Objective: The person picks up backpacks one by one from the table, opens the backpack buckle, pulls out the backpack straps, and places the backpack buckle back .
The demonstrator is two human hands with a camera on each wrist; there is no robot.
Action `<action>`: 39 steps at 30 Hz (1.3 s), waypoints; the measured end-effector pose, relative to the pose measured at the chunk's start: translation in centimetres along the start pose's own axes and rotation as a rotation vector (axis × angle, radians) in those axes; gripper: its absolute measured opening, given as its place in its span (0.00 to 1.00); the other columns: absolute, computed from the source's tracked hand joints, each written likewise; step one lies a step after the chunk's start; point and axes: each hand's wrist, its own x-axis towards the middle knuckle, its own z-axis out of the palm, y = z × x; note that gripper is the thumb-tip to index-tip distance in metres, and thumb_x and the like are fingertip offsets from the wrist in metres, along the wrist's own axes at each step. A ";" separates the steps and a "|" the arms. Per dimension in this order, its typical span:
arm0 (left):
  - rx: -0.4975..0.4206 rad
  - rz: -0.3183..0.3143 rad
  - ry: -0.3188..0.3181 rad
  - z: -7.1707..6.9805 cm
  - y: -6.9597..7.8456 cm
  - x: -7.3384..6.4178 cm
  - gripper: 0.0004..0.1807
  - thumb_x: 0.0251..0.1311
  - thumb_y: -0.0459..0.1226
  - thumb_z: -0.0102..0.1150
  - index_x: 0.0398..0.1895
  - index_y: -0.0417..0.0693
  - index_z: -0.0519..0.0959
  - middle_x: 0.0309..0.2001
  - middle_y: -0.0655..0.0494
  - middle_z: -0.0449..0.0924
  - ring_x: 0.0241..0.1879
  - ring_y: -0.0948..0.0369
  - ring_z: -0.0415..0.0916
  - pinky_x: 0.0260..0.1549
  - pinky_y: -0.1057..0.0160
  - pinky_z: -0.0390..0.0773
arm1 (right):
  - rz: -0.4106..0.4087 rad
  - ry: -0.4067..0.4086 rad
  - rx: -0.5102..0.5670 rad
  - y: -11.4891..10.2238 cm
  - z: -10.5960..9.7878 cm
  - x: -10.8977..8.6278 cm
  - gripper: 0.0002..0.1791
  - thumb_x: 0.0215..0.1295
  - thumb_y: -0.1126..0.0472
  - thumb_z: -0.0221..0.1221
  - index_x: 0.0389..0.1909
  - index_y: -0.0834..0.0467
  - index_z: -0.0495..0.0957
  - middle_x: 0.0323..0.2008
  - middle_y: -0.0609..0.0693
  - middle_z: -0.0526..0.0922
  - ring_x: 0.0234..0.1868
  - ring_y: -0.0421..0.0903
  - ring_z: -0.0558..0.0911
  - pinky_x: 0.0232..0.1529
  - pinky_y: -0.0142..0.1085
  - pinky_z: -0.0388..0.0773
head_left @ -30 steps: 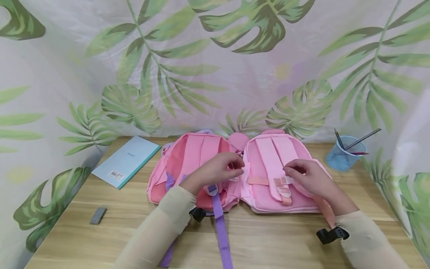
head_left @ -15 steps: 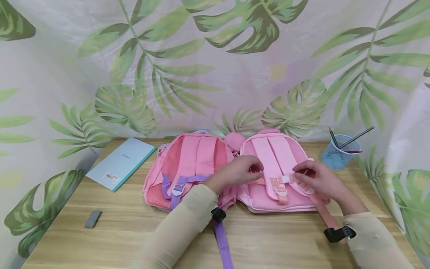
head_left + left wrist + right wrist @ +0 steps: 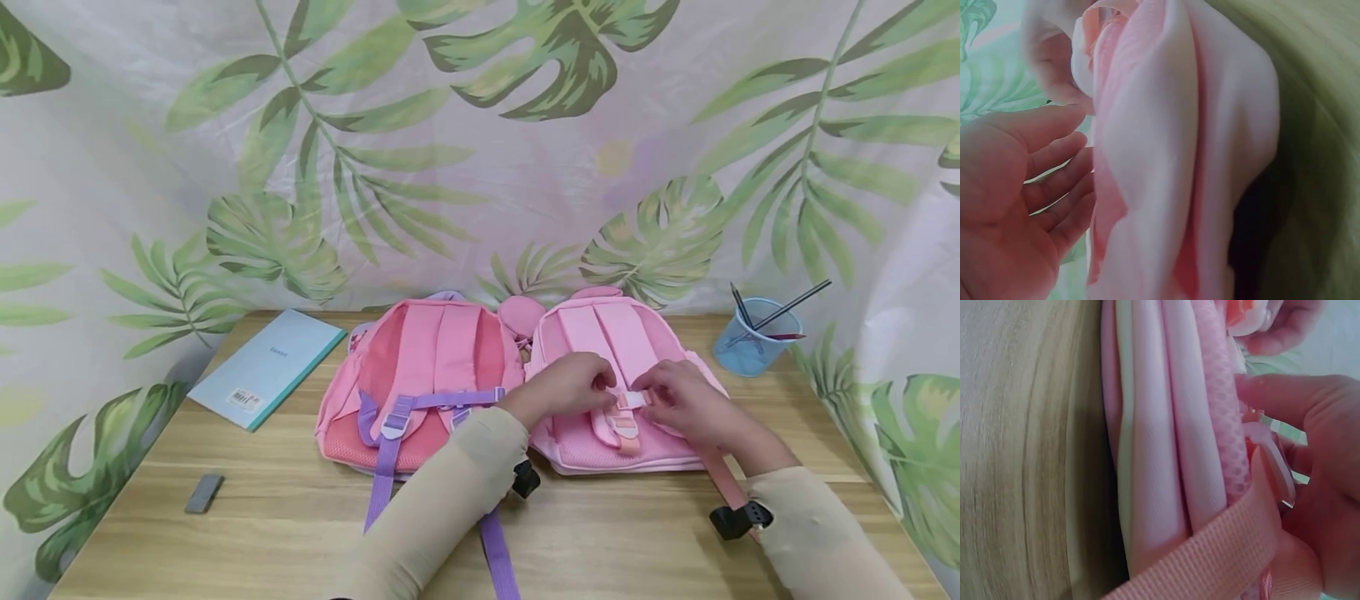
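Note:
A light pink backpack (image 3: 570,454) lies with its straps up, right of a darker pink backpack (image 3: 427,454) with purple straps. My left hand (image 3: 573,383) is over the light pink one, bent fingertips close to the left end of a white buckle (image 3: 633,400) on its orange webbing. From the right, my right hand (image 3: 686,404) has thumb and fingers apart around the buckle's other end. The left wrist view shows loosely bent fingers beside the bag, their tips partly hidden. In the right wrist view, an orange strap (image 3: 1204,550) and a clear plastic adjuster (image 3: 1269,459) lie by the right hand.
A light blue notebook (image 3: 266,367) and a small grey block (image 3: 204,493) lie on the wooden table (image 3: 285,533) at left. A blue pen cup (image 3: 750,350) with several pencils stands at back right. Purple straps (image 3: 498,554) trail forward from the left backpack.
My left hand has moved right, from the left backpack to the light pink one. My right hand has shifted slightly left onto the buckle area. The two hands are closer together.

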 end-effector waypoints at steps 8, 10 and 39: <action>0.052 0.015 0.006 0.8 0.0 1.0 0.14 0.68 0.46 0.74 0.48 0.47 0.88 0.40 0.58 0.85 0.41 0.64 0.76 0.48 0.69 0.76 | -0.052 0.029 -0.070 0.0 0.3 0.0 0.13 0.66 0.68 0.72 0.49 0.56 0.86 0.42 0.46 0.81 0.46 0.44 0.73 0.49 0.38 0.73; 0.079 0.018 0.009 1.0 0.1 1.2 0.15 0.67 0.47 0.75 0.47 0.48 0.88 0.39 0.59 0.85 0.40 0.65 0.76 0.47 0.69 0.76 | -0.068 0.033 -0.070 0.0 0.3 0.0 0.12 0.66 0.69 0.72 0.49 0.57 0.85 0.44 0.47 0.83 0.46 0.44 0.76 0.50 0.39 0.76; 0.091 0.023 0.014 1.3 0.7 1.5 0.08 0.69 0.45 0.73 0.38 0.51 0.88 0.30 0.64 0.82 0.33 0.67 0.75 0.36 0.72 0.72 | -0.042 0.059 -0.053 -0.2 0.2 -0.5 0.13 0.71 0.71 0.65 0.55 0.60 0.83 0.44 0.49 0.84 0.44 0.44 0.79 0.49 0.42 0.79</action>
